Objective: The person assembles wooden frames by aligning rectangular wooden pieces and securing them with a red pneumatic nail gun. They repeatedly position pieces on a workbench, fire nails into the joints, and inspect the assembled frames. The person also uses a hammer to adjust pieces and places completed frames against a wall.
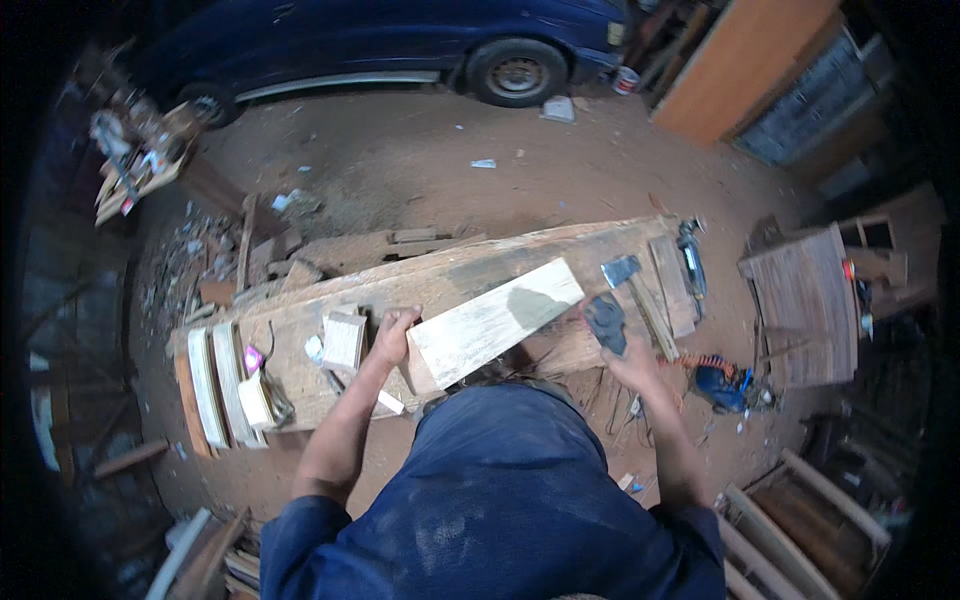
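A pale, flat wooden board (470,335) lies tilted across the workbench in front of me, its right end farther away than its left. At its left end my left hand (398,338) is closed, with the fingers against the board's edge. My right hand (632,362) is wrapped round a dark grey, lobed hand tool (604,320), just off the board's right end; its exact kind is unclear. A dark patch of shadow falls on the board near that end. Beyond the tool lies a hatchet (621,270) with a wooden handle.
The long plank bench (330,290) carries a wood block (344,340), curved wood pieces (205,385) and a blue-green power tool (691,255). A blue machine (722,388) with an orange coiled hose sits on the floor at right. A blue vehicle (380,45) stands beyond.
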`<state>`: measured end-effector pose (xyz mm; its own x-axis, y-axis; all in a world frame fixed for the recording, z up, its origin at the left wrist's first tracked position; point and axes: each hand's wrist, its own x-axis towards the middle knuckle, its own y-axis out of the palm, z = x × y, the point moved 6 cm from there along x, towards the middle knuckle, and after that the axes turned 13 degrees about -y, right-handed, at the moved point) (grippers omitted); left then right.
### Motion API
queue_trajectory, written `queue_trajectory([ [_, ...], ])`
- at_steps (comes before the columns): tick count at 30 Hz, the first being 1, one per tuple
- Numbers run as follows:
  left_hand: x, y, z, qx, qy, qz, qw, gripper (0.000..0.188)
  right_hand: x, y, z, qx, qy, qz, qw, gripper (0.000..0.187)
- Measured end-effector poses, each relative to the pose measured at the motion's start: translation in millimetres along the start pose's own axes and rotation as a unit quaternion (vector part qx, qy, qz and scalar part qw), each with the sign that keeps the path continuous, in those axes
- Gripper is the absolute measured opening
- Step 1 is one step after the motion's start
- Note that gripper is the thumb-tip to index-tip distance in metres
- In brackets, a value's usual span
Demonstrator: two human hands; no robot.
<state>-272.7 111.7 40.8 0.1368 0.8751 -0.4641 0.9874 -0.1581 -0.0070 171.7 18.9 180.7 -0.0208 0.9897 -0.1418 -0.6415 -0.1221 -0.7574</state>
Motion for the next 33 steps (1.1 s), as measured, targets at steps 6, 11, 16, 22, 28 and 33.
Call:
queue_trajectory([
  [6, -0.2, -29.1, 62.5, 0.018, -0.039, -0.056, 0.997, 0.053, 11.5, 35.2, -96.4, -0.115, 0.115, 0.011, 0.987, 0.057],
  [11, -22.9, -48.4, 109.4, 0.096, -0.140, -0.080, 0.982, 0.070, 31.1, 59.1, -145.2, -0.173, 0.106, -0.011, 0.979, 0.063],
  [16, -15.9, -46.2, 107.4, 0.182, -0.052, -0.124, 0.974, 0.039, 60.2, 98.9, -188.1, -0.228, 0.123, -0.057, 0.964, 0.065],
  [22, -84.3, 93.7, -231.8, 0.203, 0.247, -0.008, 0.947, 0.019, 43.9, 157.9, -213.5, -0.240, 0.112, -0.032, 0.964, 0.064],
  [28, -228.1, 173.6, -389.3, 0.040, 0.566, 0.230, 0.790, 0.026, 48.2, 165.0, -121.4, 0.017, -0.081, -0.047, 0.995, 0.068],
  [33, -228.1, 220.2, -402.0, 0.035, 0.571, 0.324, 0.754, 0.037, 81.0, 195.7, -124.5, 0.006, -0.085, -0.034, 0.996, 0.069],
])
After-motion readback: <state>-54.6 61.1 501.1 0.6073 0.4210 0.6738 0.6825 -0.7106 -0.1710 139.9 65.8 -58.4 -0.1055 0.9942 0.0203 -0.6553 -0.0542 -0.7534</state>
